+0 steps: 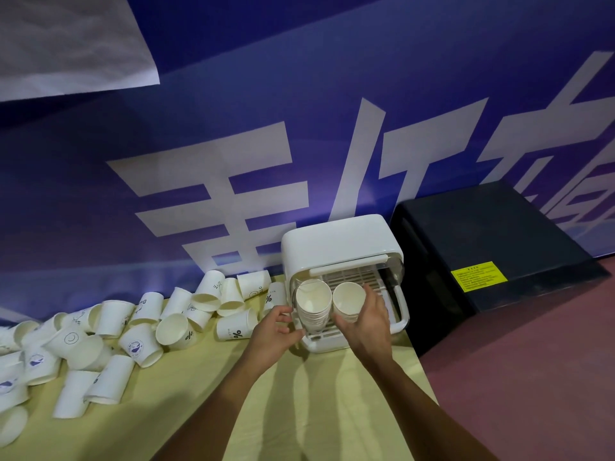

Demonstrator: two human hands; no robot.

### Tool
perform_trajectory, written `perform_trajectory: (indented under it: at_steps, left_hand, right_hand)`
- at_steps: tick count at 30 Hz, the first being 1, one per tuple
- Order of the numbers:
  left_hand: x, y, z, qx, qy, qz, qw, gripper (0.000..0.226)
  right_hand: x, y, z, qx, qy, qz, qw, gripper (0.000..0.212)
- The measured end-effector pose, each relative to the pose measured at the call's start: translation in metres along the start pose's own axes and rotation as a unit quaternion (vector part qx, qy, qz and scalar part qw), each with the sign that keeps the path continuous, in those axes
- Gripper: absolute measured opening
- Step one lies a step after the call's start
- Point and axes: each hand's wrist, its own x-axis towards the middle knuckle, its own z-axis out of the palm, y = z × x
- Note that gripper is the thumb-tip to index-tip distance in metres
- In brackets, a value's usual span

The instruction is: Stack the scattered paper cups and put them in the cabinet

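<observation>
A small white cabinet [339, 244] stands open at the table's right end. Inside its front stand two stacks of white paper cups. The left stack [313, 302] is the taller one, and my left hand [278, 331] grips it from the left side with curled fingers. My right hand [367, 319] holds the right stack [347, 299], fingers wrapped round its right and near side. Several loose paper cups [173, 329] lie scattered and tipped over across the left part of the table.
The table wears a pale yellow cloth [299, 410]. A black box [492, 247] with a yellow label stands on the reddish floor just right of the cabinet. A blue banner with large white characters [233, 144] hangs close behind the table.
</observation>
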Motion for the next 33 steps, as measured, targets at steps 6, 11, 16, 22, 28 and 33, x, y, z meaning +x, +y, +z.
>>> perform_trajectory:
  at_steps: [6,11,16,22,28,33]
  left_hand:
    - [0.001,-0.008,0.001,-0.003,-0.002,-0.012,1.000,0.049]
    - [0.002,-0.013,0.000,-0.006,-0.004,-0.013,1.000,0.047]
    - [0.005,-0.015,-0.001,-0.015,-0.006,-0.020,1.000,0.046]
    - [0.011,-0.019,-0.003,-0.024,0.001,-0.032,0.999,0.047]
    - [0.016,-0.026,-0.007,-0.033,0.014,-0.048,0.998,0.045]
    - [0.013,-0.030,-0.009,-0.038,0.019,-0.049,0.998,0.045]
  right_hand:
    - [0.007,0.015,0.010,0.039,-0.042,0.052,0.997,0.084]
    - [0.016,0.022,0.009,0.042,-0.070,0.046,0.996,0.070]
    - [0.033,0.009,0.013,0.070,-0.055,0.045,0.995,0.071]
    - [0.054,0.003,0.027,0.052,-0.050,0.057,0.996,0.079]
    - [0.066,0.005,0.034,0.065,-0.055,0.050,0.995,0.080]
    - [0.060,-0.001,0.029,0.110,-0.075,0.046,0.990,0.079]
